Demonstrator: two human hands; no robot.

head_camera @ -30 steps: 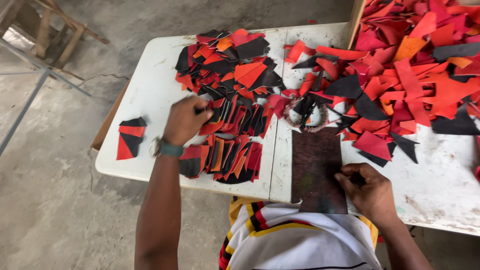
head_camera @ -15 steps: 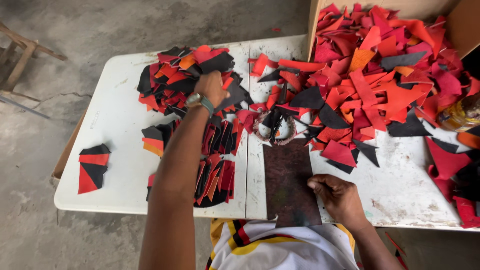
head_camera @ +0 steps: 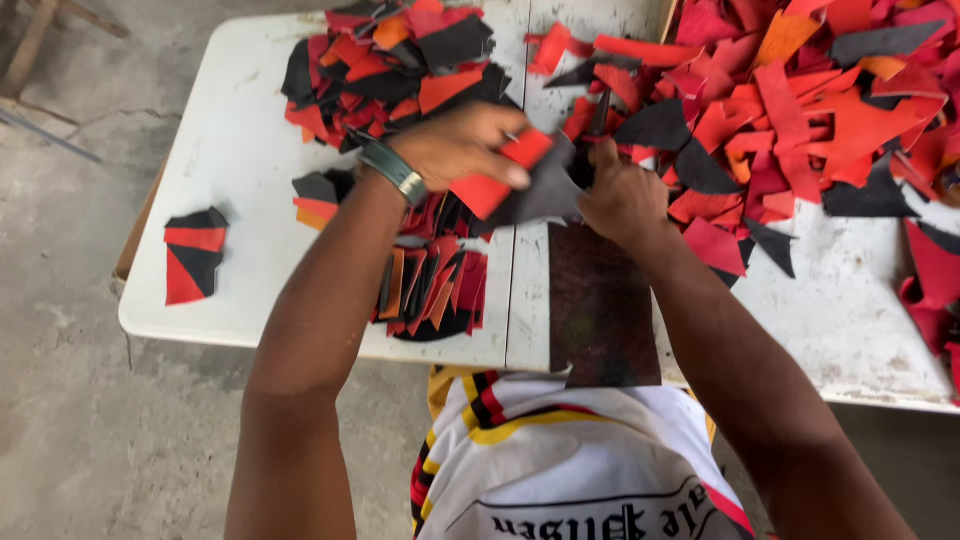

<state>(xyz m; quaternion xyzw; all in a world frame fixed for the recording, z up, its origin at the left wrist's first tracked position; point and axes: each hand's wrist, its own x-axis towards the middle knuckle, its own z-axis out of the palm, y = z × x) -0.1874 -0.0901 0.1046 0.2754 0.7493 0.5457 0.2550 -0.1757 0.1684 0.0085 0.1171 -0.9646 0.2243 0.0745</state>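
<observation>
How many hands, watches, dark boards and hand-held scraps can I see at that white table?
Hands: 2, the left hand and the right hand
Wristwatch: 1
Dark board: 1
Scraps held in the left hand: 2, a red piece and a grey piece
Total: 6

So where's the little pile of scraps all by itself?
In the head view, the small pile lies near the table's left edge, apart from the big heaps.

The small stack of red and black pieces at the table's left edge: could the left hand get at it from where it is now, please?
Probably yes, once freed. The small stack lies alone on bare white table with nothing around it. The left hand is holding red and black pieces above the dark board.
</observation>
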